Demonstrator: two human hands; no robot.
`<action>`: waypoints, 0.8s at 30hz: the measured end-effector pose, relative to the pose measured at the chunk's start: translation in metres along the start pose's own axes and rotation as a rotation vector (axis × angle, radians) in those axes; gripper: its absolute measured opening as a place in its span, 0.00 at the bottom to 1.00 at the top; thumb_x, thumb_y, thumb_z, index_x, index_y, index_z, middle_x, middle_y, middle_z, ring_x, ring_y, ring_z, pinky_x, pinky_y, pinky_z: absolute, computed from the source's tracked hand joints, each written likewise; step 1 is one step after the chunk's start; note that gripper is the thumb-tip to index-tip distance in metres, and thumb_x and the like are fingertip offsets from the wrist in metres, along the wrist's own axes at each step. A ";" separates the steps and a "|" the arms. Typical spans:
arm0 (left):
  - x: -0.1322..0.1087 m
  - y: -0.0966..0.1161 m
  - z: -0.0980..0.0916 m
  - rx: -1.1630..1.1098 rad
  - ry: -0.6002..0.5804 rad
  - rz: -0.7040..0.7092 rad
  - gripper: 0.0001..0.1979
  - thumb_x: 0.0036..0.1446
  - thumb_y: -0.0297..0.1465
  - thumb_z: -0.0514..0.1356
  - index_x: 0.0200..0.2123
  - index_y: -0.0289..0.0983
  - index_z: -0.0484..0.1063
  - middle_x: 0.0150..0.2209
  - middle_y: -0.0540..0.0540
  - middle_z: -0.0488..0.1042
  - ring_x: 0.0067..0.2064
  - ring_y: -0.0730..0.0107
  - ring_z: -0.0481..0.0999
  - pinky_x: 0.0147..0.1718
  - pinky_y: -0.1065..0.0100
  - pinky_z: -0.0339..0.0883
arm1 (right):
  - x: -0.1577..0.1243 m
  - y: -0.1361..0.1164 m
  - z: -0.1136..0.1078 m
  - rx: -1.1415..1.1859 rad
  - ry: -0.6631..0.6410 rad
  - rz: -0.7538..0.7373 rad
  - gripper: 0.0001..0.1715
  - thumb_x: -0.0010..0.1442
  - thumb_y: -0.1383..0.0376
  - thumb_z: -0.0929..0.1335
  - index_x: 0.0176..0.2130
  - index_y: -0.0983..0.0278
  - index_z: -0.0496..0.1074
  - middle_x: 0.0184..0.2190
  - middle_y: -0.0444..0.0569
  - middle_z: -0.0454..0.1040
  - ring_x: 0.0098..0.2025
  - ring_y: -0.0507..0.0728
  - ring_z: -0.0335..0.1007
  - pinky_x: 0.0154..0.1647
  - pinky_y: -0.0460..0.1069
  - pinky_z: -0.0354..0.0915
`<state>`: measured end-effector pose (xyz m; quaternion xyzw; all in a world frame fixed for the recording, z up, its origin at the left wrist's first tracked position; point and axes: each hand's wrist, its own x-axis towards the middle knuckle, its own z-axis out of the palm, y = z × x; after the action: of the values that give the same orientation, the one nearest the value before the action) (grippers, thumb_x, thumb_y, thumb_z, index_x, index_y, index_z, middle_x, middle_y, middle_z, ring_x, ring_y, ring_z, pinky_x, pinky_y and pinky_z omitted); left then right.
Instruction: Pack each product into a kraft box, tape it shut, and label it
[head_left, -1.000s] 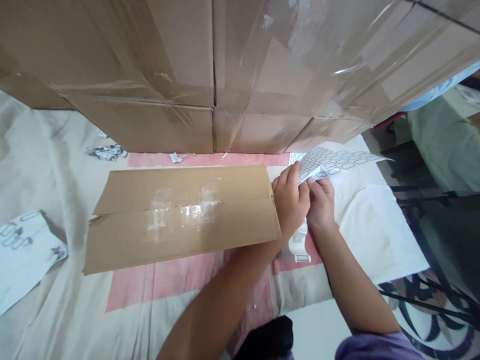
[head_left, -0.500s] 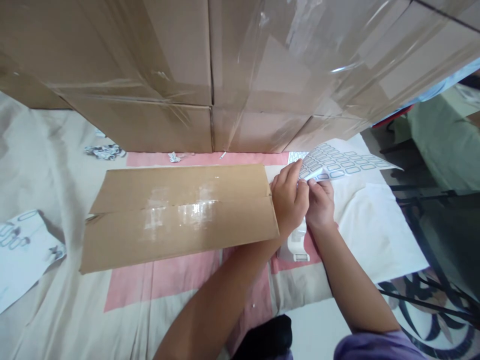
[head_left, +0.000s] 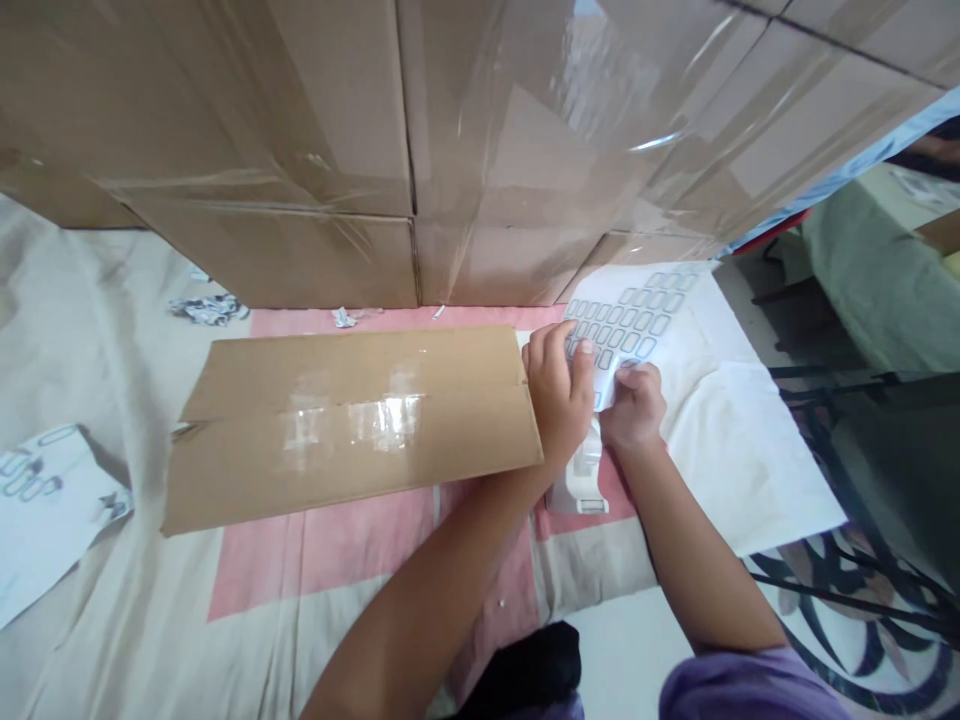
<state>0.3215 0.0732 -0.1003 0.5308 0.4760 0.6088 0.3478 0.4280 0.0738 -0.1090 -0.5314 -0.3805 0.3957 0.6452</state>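
Note:
A white paper sheet printed with rows of small rounded outlines (head_left: 626, 315) is held between my two hands. My left hand (head_left: 559, 390) is closed on its left edge, the thumb lying on the printed face. At the lower edge my right hand (head_left: 636, 402) pinches the paper with thumb and fingers. Just below the hands a white tape dispenser (head_left: 581, 482) rests on the cloth, partly covered by my left wrist. A taped cardboard box (head_left: 352, 420) lies to the left, its right end beside my left hand.
Large taped cartons (head_left: 300, 130) form a wall at the back. Plain white paper (head_left: 750, 450) lies to the right, by dark metal bars (head_left: 832, 470). Crumpled scraps (head_left: 210, 308) sit near the cartons. Another printed sheet (head_left: 52, 520) is at the far left on the cloth (head_left: 150, 640).
The printed sheet has turned and come flatter, its printed face now showing more fully. Both hands have moved slightly left. The box appears slightly shifted as the view moves.

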 end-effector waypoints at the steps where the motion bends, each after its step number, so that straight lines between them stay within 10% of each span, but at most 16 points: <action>1: 0.000 0.000 0.000 -0.014 0.019 0.002 0.16 0.75 0.39 0.49 0.52 0.37 0.71 0.54 0.37 0.76 0.56 0.56 0.74 0.58 0.53 0.67 | 0.000 0.000 -0.001 0.008 0.019 0.014 0.10 0.49 0.58 0.71 0.25 0.58 0.66 0.24 0.42 0.69 0.30 0.57 0.72 0.35 0.54 0.75; 12: 0.000 0.001 -0.002 -0.023 0.001 -0.068 0.11 0.75 0.37 0.50 0.44 0.40 0.68 0.48 0.41 0.74 0.50 0.62 0.74 0.54 0.59 0.69 | 0.021 -0.010 -0.005 0.209 0.270 0.240 0.10 0.47 0.64 0.68 0.33 0.58 0.66 0.30 0.42 0.74 0.38 0.59 0.78 0.38 0.55 0.80; 24: -0.002 0.001 -0.001 -0.028 -0.014 -0.140 0.09 0.72 0.33 0.53 0.51 0.39 0.68 0.52 0.40 0.75 0.55 0.60 0.74 0.56 0.57 0.67 | 0.044 0.022 -0.041 0.063 0.142 0.237 0.11 0.49 0.58 0.73 0.33 0.56 0.70 0.32 0.47 0.79 0.37 0.61 0.79 0.29 0.54 0.80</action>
<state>0.3208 0.0704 -0.1002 0.4955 0.5011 0.5859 0.4001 0.4803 0.1014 -0.1333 -0.5790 -0.2557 0.4423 0.6355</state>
